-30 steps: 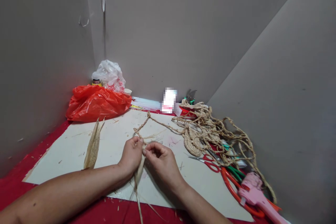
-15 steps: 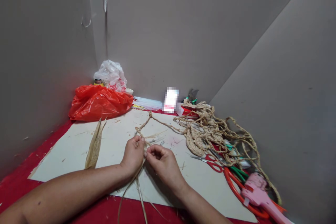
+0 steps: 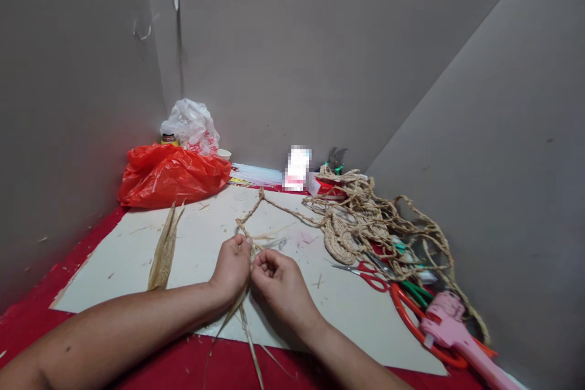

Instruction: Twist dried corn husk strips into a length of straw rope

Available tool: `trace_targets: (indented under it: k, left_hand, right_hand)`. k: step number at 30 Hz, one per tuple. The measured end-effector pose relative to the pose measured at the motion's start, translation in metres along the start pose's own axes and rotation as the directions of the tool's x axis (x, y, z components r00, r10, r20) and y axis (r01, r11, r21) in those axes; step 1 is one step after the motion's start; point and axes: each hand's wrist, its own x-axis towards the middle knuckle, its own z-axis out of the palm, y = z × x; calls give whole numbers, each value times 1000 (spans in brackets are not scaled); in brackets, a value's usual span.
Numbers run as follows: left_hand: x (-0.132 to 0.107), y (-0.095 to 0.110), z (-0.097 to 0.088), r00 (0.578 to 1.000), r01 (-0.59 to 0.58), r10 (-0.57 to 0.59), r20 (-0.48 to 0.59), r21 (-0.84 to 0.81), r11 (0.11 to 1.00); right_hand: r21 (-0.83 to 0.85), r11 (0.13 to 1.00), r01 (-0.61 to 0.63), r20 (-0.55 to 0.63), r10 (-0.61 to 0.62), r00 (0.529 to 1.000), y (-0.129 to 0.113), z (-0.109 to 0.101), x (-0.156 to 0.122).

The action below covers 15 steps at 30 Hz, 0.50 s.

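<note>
My left hand (image 3: 231,266) is closed in a pinch around the near end of a thin tan braided cord (image 3: 292,212). Close against it, my right hand (image 3: 282,285) has thumb and fingertips pressed together at the same end, on a husk strand mostly hidden by the fingers. Loose strands (image 3: 249,341) trail from below the hands over the board's front edge. Beyond the hands the cord bends at a small loop, then runs right into a tangled heap of braid (image 3: 361,219). A dried corn husk (image 3: 163,251) lies left, partly behind my left forearm.
A pale board (image 3: 105,268) covers much of the red cloth (image 3: 183,365). Red-handled scissors (image 3: 372,277), a red ring-shaped handle (image 3: 404,317) and a pink glue gun (image 3: 450,329) lie right. A red plastic bag (image 3: 176,173) sits back left; a blurred bright screen (image 3: 297,169) stands behind.
My right hand has shifted slightly at the cord's end, its fingers curling in more. The loose strands below have swung a little. My left hand keeps its hold; the view has tilted slightly.
</note>
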Motion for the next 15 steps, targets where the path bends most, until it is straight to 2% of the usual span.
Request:
trace_targets:
  k: [3, 6, 8, 10, 12, 15]
  left_hand:
    - [-4, 8, -1, 1000, 7, -7, 19, -29, 1000]
    - [-6, 17, -2, 997, 50, -46, 54, -87, 995]
    - [-6, 20, -2, 994, 101, -96, 53, -108, 989]
    - [-5, 19, -2, 990, 138, -135, 39, -107, 985]
    - [-4, 17, -2, 989, 145, -142, 36, -104, 984]
    - [-2, 13, -2, 985, 171, -168, 36, -94, 981]
  right_hand:
    - [-57, 998, 9, -44, -11, 999, 5, -2, 3]
    - [-10, 999, -50, -69, 49, 996, 8, -11, 6]
    - [92, 992, -87, -30, 90, 995, 5, -17, 5]
    - [240, 967, -85, 28, 80, 996, -1, -21, 2]
    - [412, 907, -87, 88, 56, 995, -10, -23, -1]
    - [601, 783, -159, 172, 68, 983, -26, -31, 3]
